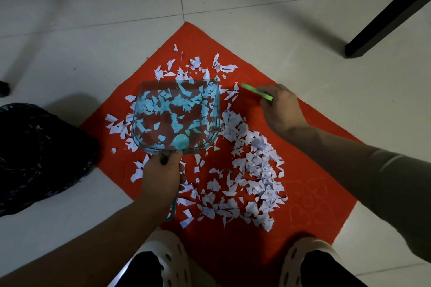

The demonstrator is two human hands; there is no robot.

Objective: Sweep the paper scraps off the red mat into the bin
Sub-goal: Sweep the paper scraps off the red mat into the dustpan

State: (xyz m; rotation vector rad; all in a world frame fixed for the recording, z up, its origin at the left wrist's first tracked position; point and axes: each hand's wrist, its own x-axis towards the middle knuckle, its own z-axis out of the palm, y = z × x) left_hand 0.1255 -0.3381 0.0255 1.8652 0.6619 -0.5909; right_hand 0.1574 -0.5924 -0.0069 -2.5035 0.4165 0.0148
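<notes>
A red mat (314,151) lies diamond-wise on the tiled floor, strewn with many white paper scraps (251,170). My left hand (161,175) grips the handle of a clear teal dustpan (177,116), which rests over scraps on the mat's left half. My right hand (279,107) holds a green brush (256,92) by its handle at the mat's right side, just beyond the pan's far right corner. The bin (35,151), lined with a black bag, stands at the left edge, touching the mat's left corner.
A black table leg (382,21) slants down to the floor at the upper right. My two feet in pale clogs (172,261) stand at the mat's near corner. Light floor tiles surround the mat.
</notes>
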